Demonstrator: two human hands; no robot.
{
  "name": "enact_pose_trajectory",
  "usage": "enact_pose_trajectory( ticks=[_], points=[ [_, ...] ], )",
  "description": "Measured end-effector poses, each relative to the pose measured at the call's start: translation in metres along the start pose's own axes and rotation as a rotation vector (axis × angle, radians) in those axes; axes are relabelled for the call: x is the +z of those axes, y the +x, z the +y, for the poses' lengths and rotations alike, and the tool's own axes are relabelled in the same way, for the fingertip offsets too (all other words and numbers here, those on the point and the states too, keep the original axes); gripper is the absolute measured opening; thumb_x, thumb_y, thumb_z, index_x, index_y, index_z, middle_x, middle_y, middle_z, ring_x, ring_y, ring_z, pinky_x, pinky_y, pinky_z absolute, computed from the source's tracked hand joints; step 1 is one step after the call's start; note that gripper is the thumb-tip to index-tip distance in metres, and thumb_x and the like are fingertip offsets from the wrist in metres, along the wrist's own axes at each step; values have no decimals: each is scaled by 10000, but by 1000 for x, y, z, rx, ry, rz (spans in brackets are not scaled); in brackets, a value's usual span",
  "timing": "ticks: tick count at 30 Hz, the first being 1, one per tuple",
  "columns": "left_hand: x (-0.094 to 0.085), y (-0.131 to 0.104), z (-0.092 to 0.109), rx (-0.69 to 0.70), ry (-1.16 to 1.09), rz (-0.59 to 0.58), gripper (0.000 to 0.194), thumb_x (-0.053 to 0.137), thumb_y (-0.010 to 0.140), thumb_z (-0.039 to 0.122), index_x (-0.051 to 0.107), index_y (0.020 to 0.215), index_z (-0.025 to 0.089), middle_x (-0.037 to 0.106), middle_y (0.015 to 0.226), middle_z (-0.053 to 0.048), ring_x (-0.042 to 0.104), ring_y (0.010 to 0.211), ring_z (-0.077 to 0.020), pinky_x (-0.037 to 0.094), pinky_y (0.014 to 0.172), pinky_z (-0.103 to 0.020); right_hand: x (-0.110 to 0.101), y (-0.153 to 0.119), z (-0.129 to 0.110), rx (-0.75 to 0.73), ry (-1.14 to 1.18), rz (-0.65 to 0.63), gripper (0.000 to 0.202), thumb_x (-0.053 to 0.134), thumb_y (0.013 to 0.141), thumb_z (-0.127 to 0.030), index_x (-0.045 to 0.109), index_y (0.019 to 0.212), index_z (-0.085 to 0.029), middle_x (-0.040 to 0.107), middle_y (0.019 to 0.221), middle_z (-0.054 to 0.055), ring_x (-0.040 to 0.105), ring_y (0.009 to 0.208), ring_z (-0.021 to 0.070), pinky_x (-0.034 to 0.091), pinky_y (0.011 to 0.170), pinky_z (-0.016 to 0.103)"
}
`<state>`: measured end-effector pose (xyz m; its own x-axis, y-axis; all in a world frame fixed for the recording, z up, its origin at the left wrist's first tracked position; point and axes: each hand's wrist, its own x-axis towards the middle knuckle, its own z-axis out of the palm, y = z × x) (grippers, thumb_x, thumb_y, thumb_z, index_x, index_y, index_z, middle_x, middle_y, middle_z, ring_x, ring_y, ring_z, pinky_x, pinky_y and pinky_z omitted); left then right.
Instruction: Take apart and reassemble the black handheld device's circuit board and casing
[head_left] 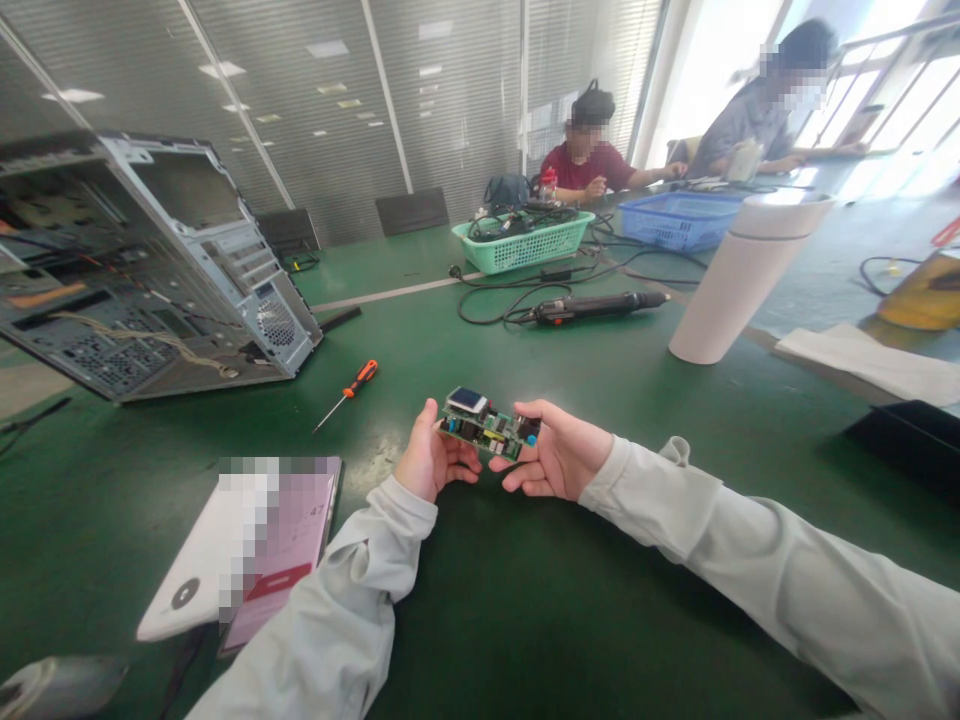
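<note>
The small green circuit board (487, 424) with a little display is already lifted clear of the green table (570, 620) — left hand (431, 462) and right hand (559, 456) pinch its ends. The orange-handled screwdriver (346, 394) lies unused nearby — handling appears mid-way.

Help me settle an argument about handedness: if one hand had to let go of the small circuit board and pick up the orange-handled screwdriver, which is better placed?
Left, probably. The left hand holds the circuit board at its left end, and the screwdriver lies on the table up and left of it. The right hand would have to cross over the board.
</note>
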<state>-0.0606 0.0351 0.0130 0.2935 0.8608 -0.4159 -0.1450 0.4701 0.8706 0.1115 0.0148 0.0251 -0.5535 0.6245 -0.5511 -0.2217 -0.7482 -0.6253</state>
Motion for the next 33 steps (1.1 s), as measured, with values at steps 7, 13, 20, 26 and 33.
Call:
enact_pose_trajectory(
  ticks=[7, 13, 20, 26, 33],
  points=[
    [4, -2, 1, 66, -16, 5, 460, 220, 848, 569, 457, 932, 184, 607, 573, -10, 590, 435, -141, 470, 383, -225, -5, 9, 7, -499, -308, 223, 410, 597, 690, -291, 326, 976, -180, 563, 838, 17, 595, 641, 135, 456, 518, 176],
    [2, 0, -7, 133, 43, 0, 381, 495, 786, 504, 541, 926, 153, 674, 836, -71, 654, 626, -147, 497, 419, -197, -19, 16, 15, -996, -866, 385, 402, 589, 681, -269, 374, 1007, -177, 465, 1031, 44, 503, 714, 89, 422, 565, 181],
    [-2, 2, -16, 250, 136, 0, 446, 719, 596, 455, 572, 902, 164, 671, 816, -42, 647, 655, -139, 496, 477, -192, -17, 12, 20, -1042, -1073, 409, 526, 626, 726, -377, 366, 1128, -160, 477, 1062, 82, 503, 832, 150, 435, 721, 260],
    [4, -3, -16, 257, 265, -42, 544, 734, 494, 533, 577, 836, 140, 674, 749, -38, 631, 627, -132, 460, 505, -200, -13, 7, 13, -829, -1107, 385, 388, 429, 848, -505, 543, 941, -146, 563, 868, 67, 513, 766, 168, 417, 684, 277],
    [4, -5, -11, 205, 284, -81, 659, 646, 573, 601, 573, 1043, 145, 692, 894, -109, 633, 670, -149, 458, 525, -225, -43, -71, 4, -883, -1299, 908, 425, 441, 785, -637, 555, 851, -234, 577, 807, 63, 520, 671, 195, 396, 608, 329]
  ],
)
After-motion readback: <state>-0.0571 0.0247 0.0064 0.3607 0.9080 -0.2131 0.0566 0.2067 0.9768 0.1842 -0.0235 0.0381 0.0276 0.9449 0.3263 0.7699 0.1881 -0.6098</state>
